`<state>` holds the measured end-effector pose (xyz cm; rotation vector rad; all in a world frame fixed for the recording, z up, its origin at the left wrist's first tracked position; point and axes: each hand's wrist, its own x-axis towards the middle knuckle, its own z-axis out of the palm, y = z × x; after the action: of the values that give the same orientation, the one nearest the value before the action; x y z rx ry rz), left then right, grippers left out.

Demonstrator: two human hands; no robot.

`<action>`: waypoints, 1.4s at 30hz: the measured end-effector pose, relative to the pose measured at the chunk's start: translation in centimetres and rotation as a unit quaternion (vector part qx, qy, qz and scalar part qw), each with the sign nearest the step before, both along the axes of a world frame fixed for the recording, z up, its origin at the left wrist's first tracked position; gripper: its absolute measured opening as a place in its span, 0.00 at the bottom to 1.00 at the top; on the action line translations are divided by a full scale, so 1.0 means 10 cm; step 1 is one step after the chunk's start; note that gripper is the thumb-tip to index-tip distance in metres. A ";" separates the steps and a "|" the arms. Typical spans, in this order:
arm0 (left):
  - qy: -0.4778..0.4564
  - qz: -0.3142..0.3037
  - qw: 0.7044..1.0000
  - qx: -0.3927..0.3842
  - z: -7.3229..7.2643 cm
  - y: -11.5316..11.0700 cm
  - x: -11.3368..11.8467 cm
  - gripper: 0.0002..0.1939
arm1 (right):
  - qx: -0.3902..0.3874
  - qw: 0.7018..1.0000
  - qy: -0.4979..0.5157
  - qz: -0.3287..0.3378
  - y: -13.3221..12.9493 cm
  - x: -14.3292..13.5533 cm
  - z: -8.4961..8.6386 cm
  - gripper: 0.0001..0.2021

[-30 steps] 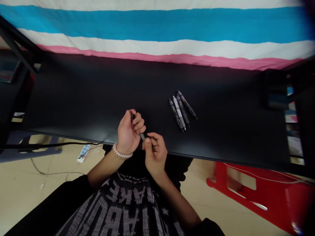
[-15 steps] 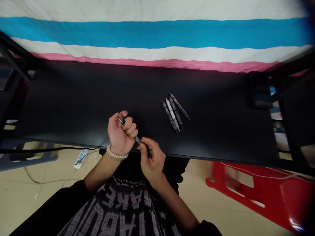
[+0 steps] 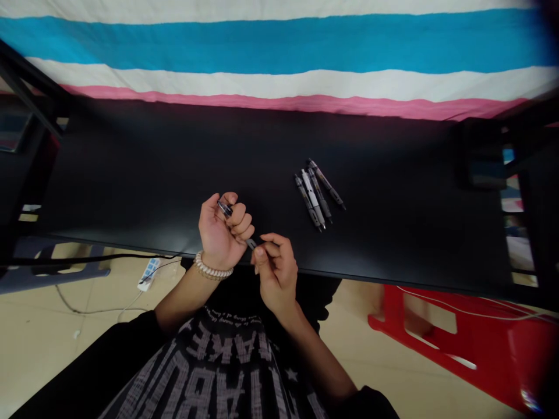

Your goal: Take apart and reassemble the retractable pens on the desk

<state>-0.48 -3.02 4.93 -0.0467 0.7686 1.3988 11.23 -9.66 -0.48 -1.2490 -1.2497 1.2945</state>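
My left hand (image 3: pixel 223 234), palm up with a coiled band on the wrist, has its fingers curled round a pen (image 3: pixel 251 244). The pen's dark clip end shows by the thumb, and its grey grip end sticks out below the little finger. At that grip end, the thumb and fingers of my right hand (image 3: pixel 278 270) are pinched together; the pen's tip is hidden there. To the right on the black table lie several pens: a white pen (image 3: pixel 312 198) among grey pens (image 3: pixel 326 183), side by side and slanting, tips toward me.
The black table (image 3: pixel 393 192) has its front edge just below my hands. Behind it hangs a striped cloth (image 3: pixel 279 46). A red plastic stool (image 3: pixel 489 343) stands below right, a power strip (image 3: pixel 149 273) lies on the floor at left, and a black cable (image 3: pixel 109 257) runs along the table edge.
The view has shifted slightly, so table, pens and hands sit a little further right in the picture. My right fingers have changed their pinch slightly at the pen's grip end.
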 end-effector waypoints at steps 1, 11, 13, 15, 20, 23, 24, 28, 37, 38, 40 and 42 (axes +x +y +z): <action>-0.003 -0.005 1.000 0.003 0.00 0.00 0.00 0.25 | -0.013 1.000 0.016 0.003 0.01 0.00 0.01 0.10; 0.008 -0.013 1.000 0.015 -0.02 -0.01 -0.04 0.16 | -0.026 0.999 0.036 -0.005 0.00 0.00 0.01 0.10; 0.017 -0.021 0.999 0.023 -0.05 0.01 -0.02 0.16 | -0.005 1.000 0.002 -0.004 0.00 0.01 -0.01 0.09; 0.046 -0.041 0.997 0.036 -0.11 0.04 0.01 0.19 | 0.038 0.997 -0.061 -0.023 0.03 0.05 -0.03 0.08; 0.235 -0.082 0.967 0.054 -0.40 0.02 0.05 0.28 | 0.227 0.911 -0.315 -0.138 0.25 0.30 -0.08 0.04; 0.340 -0.137 0.924 0.108 -0.54 -0.06 0.05 0.25 | 0.253 0.853 -0.421 -0.175 0.40 0.47 -0.10 0.08; 0.367 -0.143 0.911 0.124 -0.57 -0.08 0.04 0.22 | 0.241 0.844 -0.441 -0.186 0.44 0.52 -0.10 0.11; 0.419 -0.124 0.886 0.158 -0.62 -0.12 0.06 0.16 | 0.199 0.840 -0.478 -0.163 0.69 0.67 -0.16 0.32; 0.508 -0.137 0.822 0.220 -0.65 -0.10 0.07 0.05 | 0.179 0.819 -0.544 0.032 1.26 0.78 -0.09 0.32; 0.517 -0.138 0.814 0.227 -0.66 -0.11 0.07 0.05 | 0.180 0.820 -0.541 0.042 1.23 0.73 -0.08 0.30; 0.533 -0.130 0.803 0.232 -0.67 -0.12 0.07 0.06 | 0.170 0.827 -0.534 0.049 1.12 0.58 -0.07 0.28; 0.561 -0.106 0.788 0.232 -0.66 -0.12 0.05 0.06 | 0.156 0.839 -0.519 0.049 0.98 0.38 -0.07 0.29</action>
<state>0.05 -4.24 -1.70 1.3319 1.2979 1.2791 15.08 0.17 -1.15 -1.7054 -2.1832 0.3429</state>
